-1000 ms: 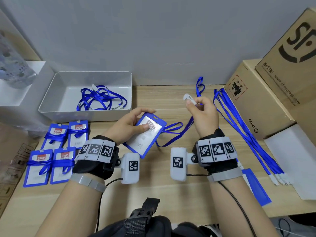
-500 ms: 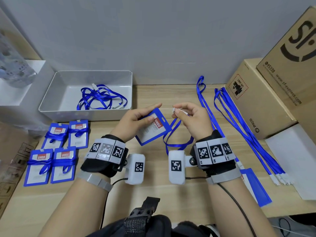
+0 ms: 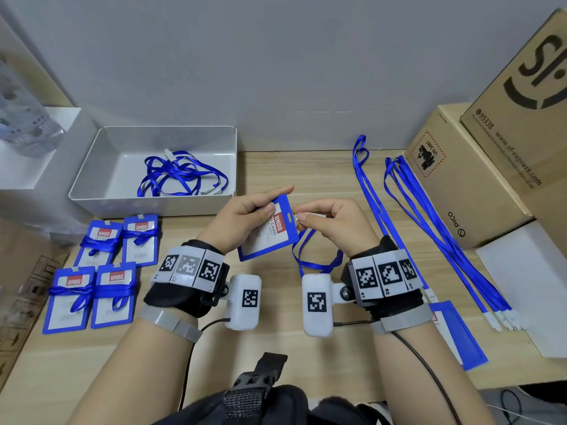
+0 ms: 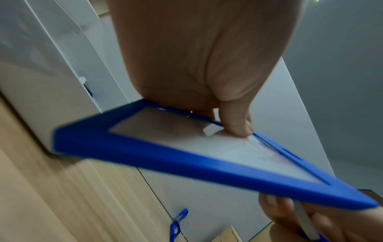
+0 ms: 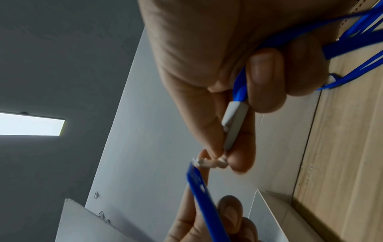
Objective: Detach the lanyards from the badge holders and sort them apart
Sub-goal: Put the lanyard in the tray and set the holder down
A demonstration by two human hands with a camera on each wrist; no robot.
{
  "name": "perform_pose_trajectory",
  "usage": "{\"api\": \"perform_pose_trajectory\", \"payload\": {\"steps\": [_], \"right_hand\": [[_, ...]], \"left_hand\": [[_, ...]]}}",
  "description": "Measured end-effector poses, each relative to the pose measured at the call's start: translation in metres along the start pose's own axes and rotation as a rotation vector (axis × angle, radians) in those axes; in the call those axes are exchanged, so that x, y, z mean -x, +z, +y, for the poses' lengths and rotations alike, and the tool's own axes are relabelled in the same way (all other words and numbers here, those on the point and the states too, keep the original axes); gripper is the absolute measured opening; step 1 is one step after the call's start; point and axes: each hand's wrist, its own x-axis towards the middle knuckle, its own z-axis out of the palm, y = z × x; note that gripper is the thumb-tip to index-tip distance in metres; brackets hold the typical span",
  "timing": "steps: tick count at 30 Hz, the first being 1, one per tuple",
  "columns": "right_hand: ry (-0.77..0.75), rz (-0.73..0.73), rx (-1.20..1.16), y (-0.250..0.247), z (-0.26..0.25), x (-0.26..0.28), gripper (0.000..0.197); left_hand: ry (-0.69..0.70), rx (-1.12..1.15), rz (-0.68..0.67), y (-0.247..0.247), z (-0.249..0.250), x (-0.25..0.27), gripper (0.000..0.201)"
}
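My left hand (image 3: 245, 216) grips a blue badge holder (image 3: 270, 233) with a red UHOO card, lifted above the table's middle; in the left wrist view the thumb presses on the holder (image 4: 207, 157). My right hand (image 3: 331, 225) pinches the white clip (image 5: 234, 126) of a blue lanyard (image 3: 316, 262), right at the holder's top slot. The lanyard loops down below both hands and trails to the right. In the right wrist view the clip's small hook (image 5: 209, 162) touches the holder's top edge (image 5: 205, 193).
A white tray (image 3: 92, 185) at the back left holds loose blue lanyards (image 3: 178, 173). Several badge holders wrapped in lanyards (image 3: 104, 271) lie front left. Straight lanyards (image 3: 429, 222) and a bare holder (image 3: 460, 335) lie right, beside cardboard boxes (image 3: 466, 179).
The hands have come together: my left lifted the holder off the table and tilted it up, my right brought the clip leftward and down from the back to the holder's top slot.
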Motion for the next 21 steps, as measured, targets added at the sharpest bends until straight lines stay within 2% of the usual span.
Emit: {"api": "perform_pose_trajectory", "payload": {"steps": [10,21], "right_hand": [[0.087,0.035,-0.100,-0.001,-0.008,0.004,0.011],[0.198,-0.037,-0.198,-0.001,0.003,-0.002,0.017]], "left_hand": [[-0.006,-0.019,-0.001,0.000,0.000,0.000,0.036],[0.002,-0.028,-0.042,0.004,0.005,0.001,0.042]]}}
